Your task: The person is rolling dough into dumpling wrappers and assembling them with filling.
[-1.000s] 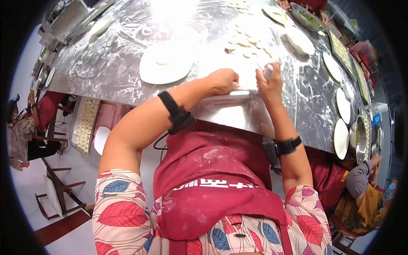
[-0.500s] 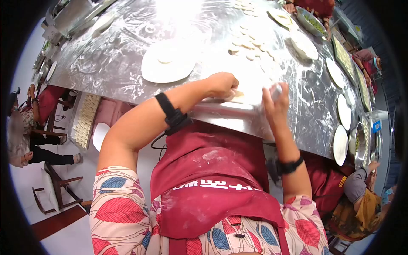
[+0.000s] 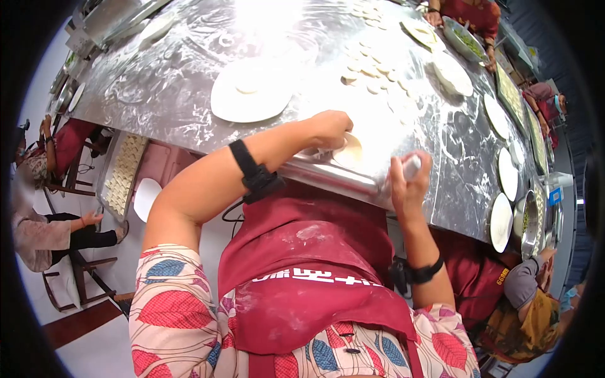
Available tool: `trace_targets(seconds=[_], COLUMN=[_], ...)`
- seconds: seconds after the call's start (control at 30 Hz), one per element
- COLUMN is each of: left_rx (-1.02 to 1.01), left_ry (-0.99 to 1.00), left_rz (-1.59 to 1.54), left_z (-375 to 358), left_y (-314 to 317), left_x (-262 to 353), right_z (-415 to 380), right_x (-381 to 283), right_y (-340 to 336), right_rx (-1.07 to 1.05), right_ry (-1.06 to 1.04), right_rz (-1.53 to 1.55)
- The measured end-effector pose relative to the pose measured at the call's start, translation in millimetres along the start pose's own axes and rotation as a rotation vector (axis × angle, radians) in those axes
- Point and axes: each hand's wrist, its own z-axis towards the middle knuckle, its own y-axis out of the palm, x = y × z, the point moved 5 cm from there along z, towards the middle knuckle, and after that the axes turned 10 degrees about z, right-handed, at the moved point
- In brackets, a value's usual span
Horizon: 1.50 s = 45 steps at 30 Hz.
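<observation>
My left hand [image 3: 331, 130] is closed, its fingers pinching the edge of a round, flat dough wrapper [image 3: 348, 150] near the table's front edge. To its right, my right hand [image 3: 409, 186] is wrapped round a rolling pin [image 3: 413, 166]. The pin's smooth, pale end shows between thumb and fingers; the palm covers part of it. Beyond my hands lie several small dough pieces [image 3: 372, 68] on the floured steel table [image 3: 170, 94]. A white plate [image 3: 230, 104] with a pale disc of dough on it stands past my left forearm.
Several white plates [image 3: 502, 222] and a steel bowl of green filling [image 3: 529, 217] line the right side. A tray of dumplings [image 3: 126, 173] sits below the table at left. Co-workers stand or sit at the far right, lower right and left. A chair [image 3: 79, 277] stands at lower left.
The dough wrapper shows more fully beside my left fingers now. My right hand has moved slightly toward me with the rolling pin. At left, a seated person's arm has shifted.
</observation>
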Motion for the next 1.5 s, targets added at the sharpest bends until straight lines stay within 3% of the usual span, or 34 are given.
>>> trace_targets(seconds=[0.07,0.13,0.2,0.27,0.33,0.37,0.47,0.5,0.6,0.67,0.8,0.83,0.93,1.03,1.13,1.33,1.4,1.5], left_rx=[-0.039,-0.094,-0.06,-0.055,-0.036,-0.039,-0.09,-0.182,-0.122,-0.067,-0.037,-0.05,-0.087,-0.103,-0.062,-0.068,-0.031,-0.068], left_ry=[-0.038,-0.013,-0.001,0.014,0.008,0.043,-0.054,-0.111,0.037,0.02,-0.003,0.013,-0.034,-0.037,-0.013,-0.025,-0.092,-0.062], left_rz=[-0.09,-0.117,-0.039,-0.028,-0.084,0.043,-0.115,-0.283,-0.094,-0.036,-0.063,-0.027,-0.079,-0.104,-0.04,0.0,-0.076,-0.096], left_z=[-7,-10,3,10,12,8,0,-3,-3,4,7,3,-2,-5,2,-4,-6,-6], left_y=[-4,-4,-8,0,0,-2,-1,4,-5,-6,2,0,-2,-2,-3,-4,-5,-2], left_x=[1,5,6,11,7,10,-1,-5,8,12,11,12,2,2,7,10,1,1], right_z=[-6,21,56,80,63,46,-2,2,39,71,56,40,-2,25,71,19,-4,24], right_x=[-13,1,-5,10,-2,-15,-11,-10,2,14,5,1,-4,2,10,2,-9,-3], right_y=[2,7,23,37,25,17,2,3,16,32,23,14,2,9,33,7,1,11], right_rx=[0.026,0.038,0.065,0.024,0.022,0.029,0.012,0.01,0.038,0.011,0.016,0.016,-0.018,0.026,0.019,0.029,0.035,0.048], right_ry=[0.148,-0.098,-0.208,-0.083,-0.144,-0.214,0.065,0.032,-0.087,-0.053,-0.068,-0.178,0.119,-0.088,-0.032,-0.155,0.062,-0.027], right_rz=[0.137,-0.089,-0.106,-0.119,-0.118,-0.114,0.133,0.091,-0.031,-0.07,-0.089,-0.105,0.125,-0.059,-0.056,-0.054,0.094,-0.031])
